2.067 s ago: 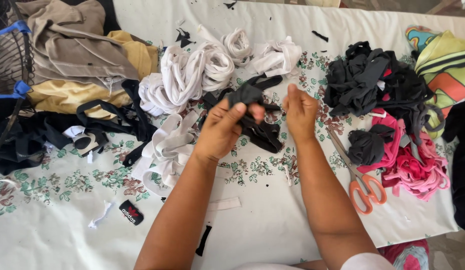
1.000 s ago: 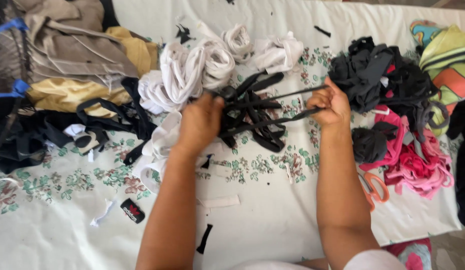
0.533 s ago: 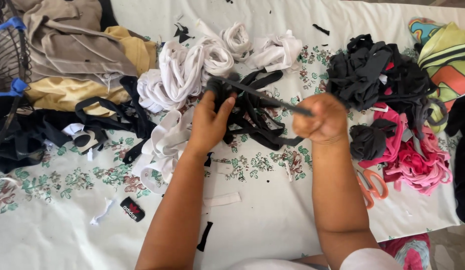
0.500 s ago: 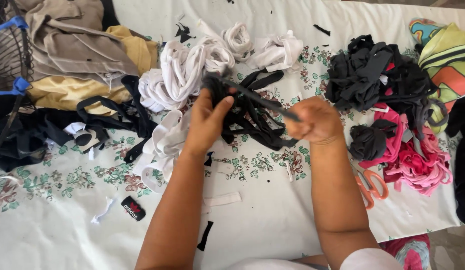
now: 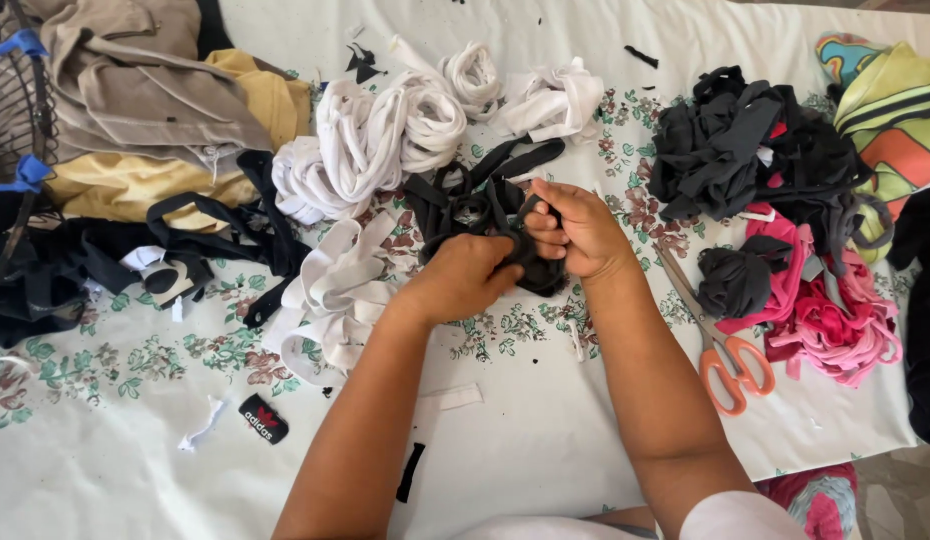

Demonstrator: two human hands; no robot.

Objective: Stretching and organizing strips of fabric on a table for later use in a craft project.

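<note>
Both hands (image 5: 520,255) half-hiding black strips (image 5: 465,205)

A bundle of strips (image 5: 485,215) lies mid-surface (image 5: 545,440), scissors (image 5: 720,345) right of it, folded clothes (image 5: 145,90) at the far left corner.

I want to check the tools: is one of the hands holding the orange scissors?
No, the orange scissors lie on the table, while both hands grip the black fabric strips.

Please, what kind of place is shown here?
Probably a home craft or sewing table: a flowered tablecloth covered with heaps of cut white fabric strips, orange-handled scissors, and both hands winding black fabric strips.
</note>
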